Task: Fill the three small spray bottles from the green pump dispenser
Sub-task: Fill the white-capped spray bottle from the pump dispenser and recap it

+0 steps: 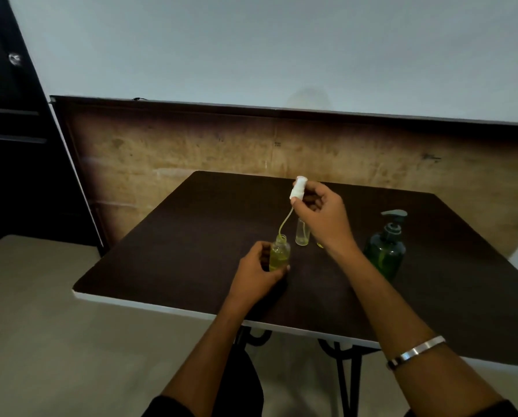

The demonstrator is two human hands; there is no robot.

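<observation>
Left hand [259,267], just left of frame centre: fingers wrapped round the lower body of a small spray bottle [279,255] standing on the dark table [167,260]. Bottle is clear, neck open, yellow-green liquid reaching roughly to the shoulder. Judged filled.

Right hand [321,215], above and right of that bottle: thumb and fingertips pinched on a white spray cap [298,188], held tilted. Its thin dip tube [285,222] curves down, the tip at or just inside the open neck. Cannot tell whether this cap is going in or coming out.

Behind the right wrist, centre frame: second small bottle [301,234], clear, no cap on it; looks empty or nearly so. A yellow patch [320,244] shows at the wrist edge, possibly the third bottle; mostly hidden, not confirmed.

Right of centre: green pump dispenser [387,248], upright, dark translucent green, pump head pointing right, untouched, well apart from both hands.

Progress estimate: one bottle filled, uncapped; one seemingly still to fill; third unknown. Silver bracelet [417,352] on right forearm, lower right.
</observation>
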